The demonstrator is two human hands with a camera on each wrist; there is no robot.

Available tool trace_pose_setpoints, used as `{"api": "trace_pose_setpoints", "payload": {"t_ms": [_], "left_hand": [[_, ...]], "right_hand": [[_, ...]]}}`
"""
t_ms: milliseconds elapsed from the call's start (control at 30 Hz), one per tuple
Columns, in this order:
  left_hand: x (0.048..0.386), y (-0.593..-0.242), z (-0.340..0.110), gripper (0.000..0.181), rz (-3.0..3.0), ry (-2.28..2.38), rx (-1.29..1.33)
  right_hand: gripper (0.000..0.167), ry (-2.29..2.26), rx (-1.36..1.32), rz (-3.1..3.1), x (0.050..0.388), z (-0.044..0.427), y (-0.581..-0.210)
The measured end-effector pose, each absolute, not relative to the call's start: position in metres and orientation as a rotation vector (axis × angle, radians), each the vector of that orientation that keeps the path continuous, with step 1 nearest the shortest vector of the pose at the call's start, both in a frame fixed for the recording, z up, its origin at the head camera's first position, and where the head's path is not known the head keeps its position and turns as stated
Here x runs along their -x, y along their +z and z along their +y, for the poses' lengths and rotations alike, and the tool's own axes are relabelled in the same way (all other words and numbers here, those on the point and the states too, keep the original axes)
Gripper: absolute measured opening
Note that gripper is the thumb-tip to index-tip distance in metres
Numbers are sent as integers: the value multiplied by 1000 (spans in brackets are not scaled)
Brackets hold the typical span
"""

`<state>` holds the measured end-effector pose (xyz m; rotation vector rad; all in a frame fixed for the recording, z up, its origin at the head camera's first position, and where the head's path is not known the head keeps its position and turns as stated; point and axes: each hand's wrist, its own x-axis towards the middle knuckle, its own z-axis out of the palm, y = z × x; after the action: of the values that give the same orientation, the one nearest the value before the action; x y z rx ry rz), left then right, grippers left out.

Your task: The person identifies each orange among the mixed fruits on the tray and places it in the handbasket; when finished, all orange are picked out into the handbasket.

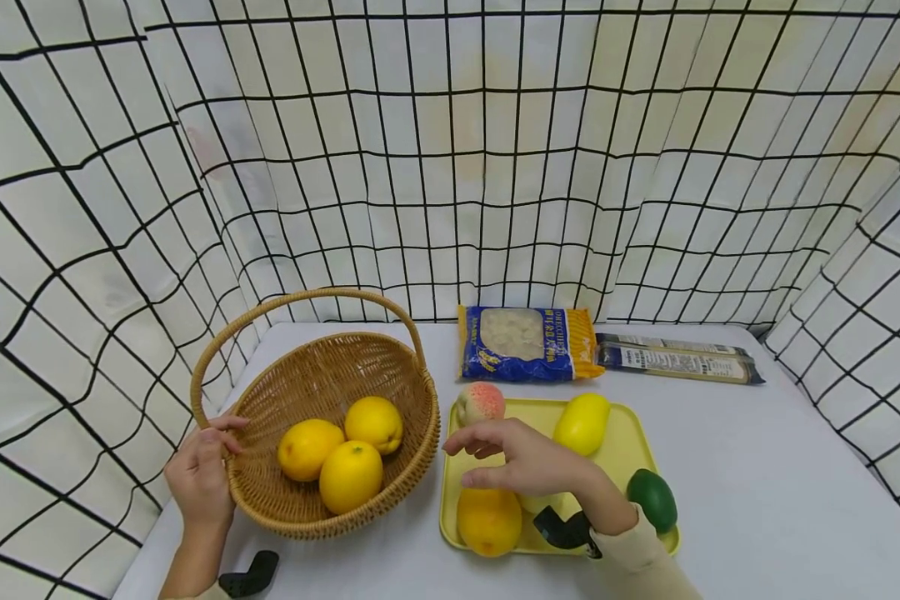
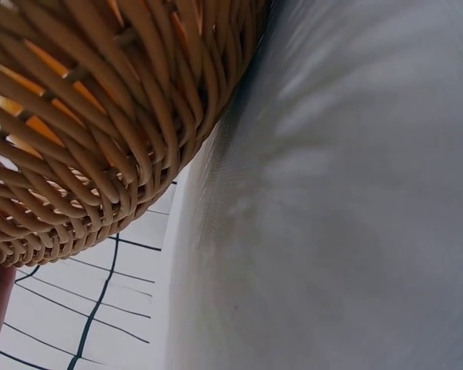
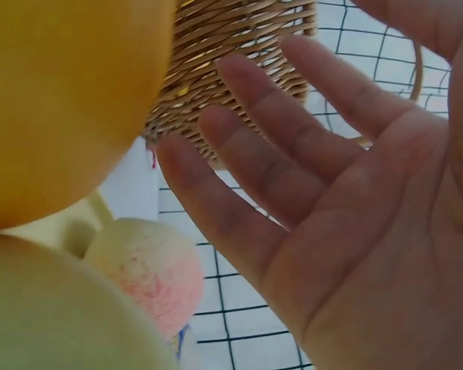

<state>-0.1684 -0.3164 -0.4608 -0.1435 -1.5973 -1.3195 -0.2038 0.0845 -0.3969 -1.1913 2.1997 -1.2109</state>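
Note:
My left hand (image 1: 204,471) grips the left rim of a wicker basket (image 1: 285,375), fingers over the edge by the handle's foot. The basket tilts towards me and holds three yellow-orange fruits (image 1: 351,477). Over the left part of a yellow tray (image 1: 630,425), my right hand (image 1: 517,457) hovers with fingers apart and holds nothing. Just below it lies an orange-yellow fruit (image 1: 489,522); a pink and cream peach (image 1: 482,402) sits beyond the fingers. The right wrist view shows the bare palm (image 3: 370,231) and a pale yellow rounded surface (image 3: 54,308) close by.
A yellow mango-shaped fruit (image 1: 582,424) and a dark green fruit (image 1: 652,500) lie on the tray's right side. Behind stand a blue pasta bag (image 1: 528,343) and long flat packets (image 1: 678,360). Black-gridded white walls (image 1: 487,183) enclose the white table (image 1: 780,500).

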Motion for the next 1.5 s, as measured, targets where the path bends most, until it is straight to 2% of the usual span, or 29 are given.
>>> {"api": "trace_pose_setpoints", "payload": {"t_ms": [167, 500, 900, 1500], "left_hand": [[170, -459, -316, 42, -1613, -1319, 148], [169, -459, -320, 43, -1623, -1335, 155], [169, -460, -320, 43, -1599, -1345, 149], [167, -461, -317, 42, -1629, -1315, 111]], "right_hand": [[39, -1197, 1163, 2195, 210, 90, -401], [54, -1135, 1119, 2111, 211, 97, -394], [61, -1018, 1169, 2070, 217, 99, -404], [72, -885, 1305, 2174, 193, 104, -412]]}}
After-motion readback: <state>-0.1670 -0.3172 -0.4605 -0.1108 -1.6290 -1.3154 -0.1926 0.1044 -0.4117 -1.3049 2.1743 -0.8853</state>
